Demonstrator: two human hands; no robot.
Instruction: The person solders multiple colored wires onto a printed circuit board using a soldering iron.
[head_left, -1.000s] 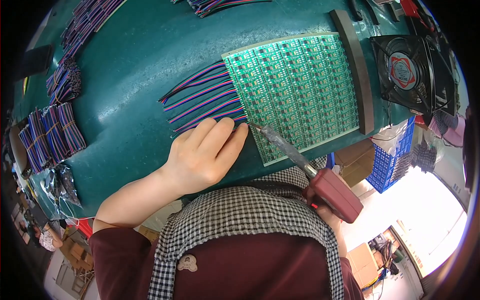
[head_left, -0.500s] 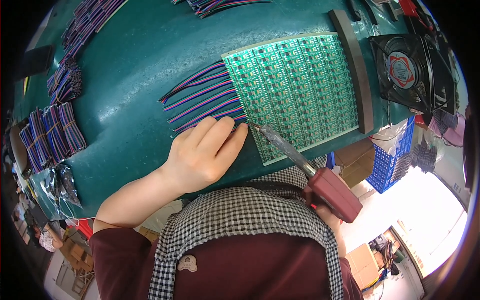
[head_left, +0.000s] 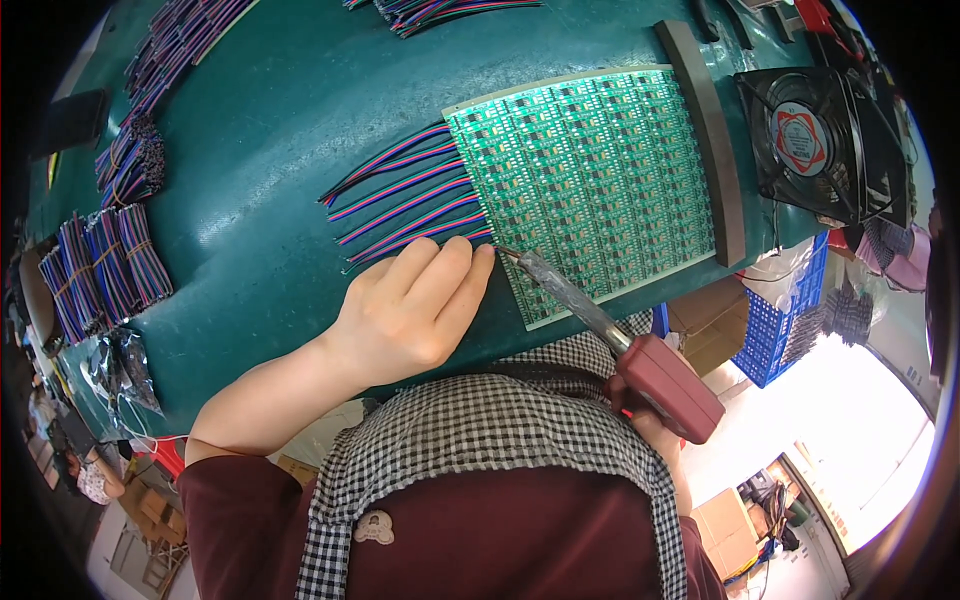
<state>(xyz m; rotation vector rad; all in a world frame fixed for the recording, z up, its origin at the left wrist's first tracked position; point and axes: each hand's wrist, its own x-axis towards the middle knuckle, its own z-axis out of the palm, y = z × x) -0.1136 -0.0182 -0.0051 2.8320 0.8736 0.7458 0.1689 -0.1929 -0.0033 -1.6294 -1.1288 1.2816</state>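
A green circuit board panel [head_left: 610, 170], covered in rows of small repeated boards, lies on the table. Several ribbon wires [head_left: 405, 205], in red, blue and black strands, fan out from its left edge. At the near end of that row, my left hand [head_left: 405, 310] is closed in a pinch on a wire; its fingers mostly hide the wire. My right hand [head_left: 655, 432] grips a soldering iron [head_left: 670, 388] with a dark red body. The iron's tip touches or nearly touches the board's left edge, close beside my left fingertips.
A dark bar [head_left: 708, 145] lies along the board's right edge, with a black fan [head_left: 805, 140] beyond it. Bundled wires [head_left: 105, 255] lie at the left, near a clear plastic bag [head_left: 122, 370]. A blue crate [head_left: 775, 330] stands below the table's right side.
My left hand shifts very slightly at the wire, its fingers moving a little. The soldering iron and the board keep their places.
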